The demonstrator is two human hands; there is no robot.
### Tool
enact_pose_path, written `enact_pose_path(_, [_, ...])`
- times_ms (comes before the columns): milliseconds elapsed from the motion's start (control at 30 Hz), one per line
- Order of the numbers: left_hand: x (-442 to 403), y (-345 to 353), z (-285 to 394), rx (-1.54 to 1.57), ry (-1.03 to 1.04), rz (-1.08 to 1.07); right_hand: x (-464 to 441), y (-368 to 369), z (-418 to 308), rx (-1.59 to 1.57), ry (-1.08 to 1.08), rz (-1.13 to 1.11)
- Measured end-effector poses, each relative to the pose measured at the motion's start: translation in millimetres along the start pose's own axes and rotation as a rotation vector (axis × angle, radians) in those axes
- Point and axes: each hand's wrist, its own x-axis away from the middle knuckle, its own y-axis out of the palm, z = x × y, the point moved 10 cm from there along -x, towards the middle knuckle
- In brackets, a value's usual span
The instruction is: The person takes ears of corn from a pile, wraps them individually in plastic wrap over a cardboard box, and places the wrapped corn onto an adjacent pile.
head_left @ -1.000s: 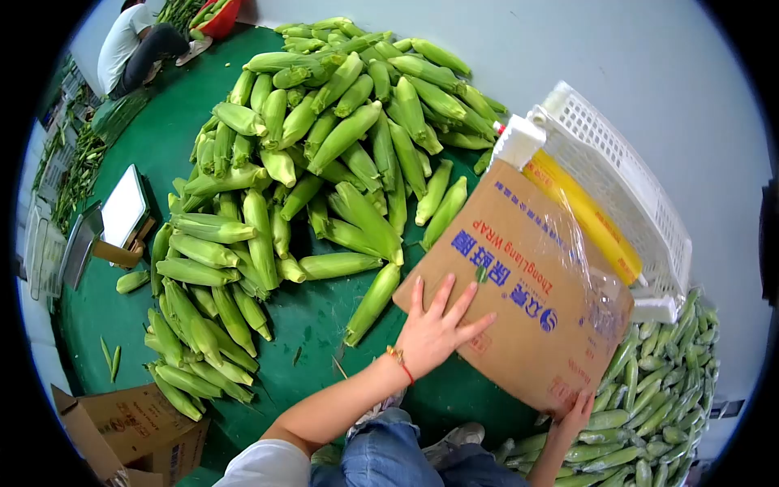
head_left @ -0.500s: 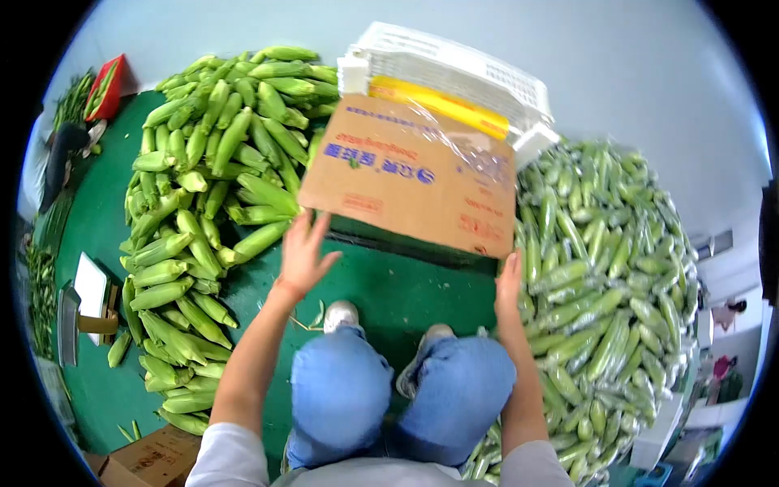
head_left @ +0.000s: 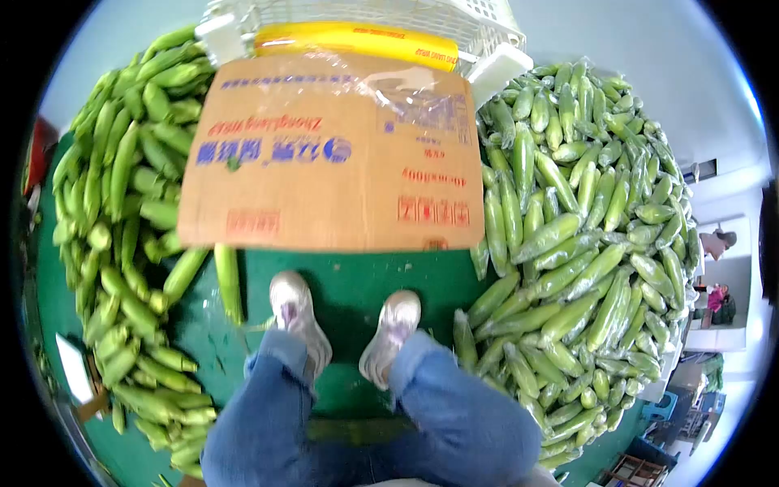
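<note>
Neither my left hand nor my right hand shows in the current view. A flat brown cardboard piece [head_left: 324, 183] with blue and red print lies in front of my shoes. Along its far edge rests a yellow film roll [head_left: 357, 42], with clear film trailing over the cardboard, beside a white plastic crate [head_left: 487, 18]. Unwrapped green corn [head_left: 122, 162] is heaped on the left. On the right is a large pile of corn wrapped in clear film [head_left: 568, 268].
The green floor [head_left: 349, 280] shows around my shoes [head_left: 393, 329]. A white-topped device [head_left: 75, 367] stands at the lower left, and part of a red container [head_left: 39, 154] shows at the left edge. People, shelves and a blue stool [head_left: 661, 406] are at the far right.
Both hands have left the cardboard and gone out of view. The view has swung right and closer to the cardboard, so more wrapped corn shows. My legs look more upright and apart.
</note>
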Motion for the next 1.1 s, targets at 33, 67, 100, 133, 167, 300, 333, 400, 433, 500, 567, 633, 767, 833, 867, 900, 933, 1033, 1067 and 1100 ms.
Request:
enact_pose_path(33, [-10.4,-5.7,12.3,0.0,-0.012,0.001,-12.7,-0.2,-8.7,0.014,0.008,-0.002])
enact_pose_path(67, [-21.4,-9.3,23.5,0.002,-0.021,0.001,-24.9,1.4,-13.3,0.029,0.023,-0.004])
enact_pose_path(100, [-29.0,-15.5,32.6,0.0,-0.034,0.006,-36.4,2.4,-19.0,0.038,0.03,-0.006])
enact_pose_path(133, [-29.7,-18.7,34.5,0.0,-0.061,0.005,-44.2,3.1,-23.6,0.044,0.037,-0.017])
enact_pose_path(167, [-30.3,-25.3,40.7,0.0,-0.082,0.006,-50.1,4.4,-28.6,0.048,0.05,-0.03])
enact_pose_path(300, [-20.5,-50.7,65.8,0.003,-0.104,0.006,-59.3,-5.1,-40.2,0.048,0.076,-0.074])
enact_pose_path(333, [-15.9,-56.0,69.5,0.009,-0.093,0.011,-59.1,-9.7,-42.9,0.048,0.074,-0.077])
enact_pose_path(400, [-12.6,-63.7,76.3,0.017,-0.058,0.02,-56.6,-13.1,-46.3,0.049,0.055,-0.077])
enact_pose_path(433, [-15.4,-65.9,79.5,0.022,-0.037,0.029,-57.2,-11.0,-45.6,0.05,0.04,-0.077])
enact_pose_path(500, [-21.3,-71.2,90.0,0.039,0.024,0.05,-54.6,-5.1,-46.5,0.049,0.012,-0.06])
enact_pose_path(567, [-23.1,-77.5,107.8,0.055,0.084,0.071,-51.3,-7.5,-47.5,0.044,-0.004,-0.035])
enact_pose_path(633, [-21.2,-83.3,115.9,0.069,0.118,0.076,-34.2,-3.3,-41.1,0.034,0.001,-0.031])
enact_pose_path(767, [-7.8,-91.2,98.5,0.125,0.125,0.097,-33.8,8.0,-43.4,-0.012,-0.02,-0.022])
enact_pose_path(833, [0.4,-96.3,91.3,0.142,0.119,0.107,-35.8,1.6,-44.0,-0.08,-0.029,-0.014])
enact_pose_path(867, [2.7,-97.0,91.7,0.151,0.116,0.108,-39.2,-15.4,-42.3,-0.145,-0.032,0.02])
enact_pose_path(900, [6.1,-100.0,91.0,0.16,0.111,0.119,-45.5,-42.0,-35.4,-0.251,-0.036,0.114])
enact_pose_path(933, [7.7,-102.4,90.2,0.168,0.105,0.124,-54.5,-79.7,-36.9,-0.373,-0.044,0.243])
enact_pose_path(1033, [1.5,-106.3,90.9,0.185,0.066,0.141,-114.3,-192.7,-82.2,-0.608,-0.198,0.588])
enact_pose_path(1067, [-0.9,-108.8,93.3,0.195,0.052,0.145,-137.7,-226.8,-103.8,-0.506,-0.249,0.633])
enact_pose_path(1100, [-3.7,-112.3,96.1,0.2,0.033,0.152,-164.9,-258.2,-124.2,-0.406,-0.296,0.679])
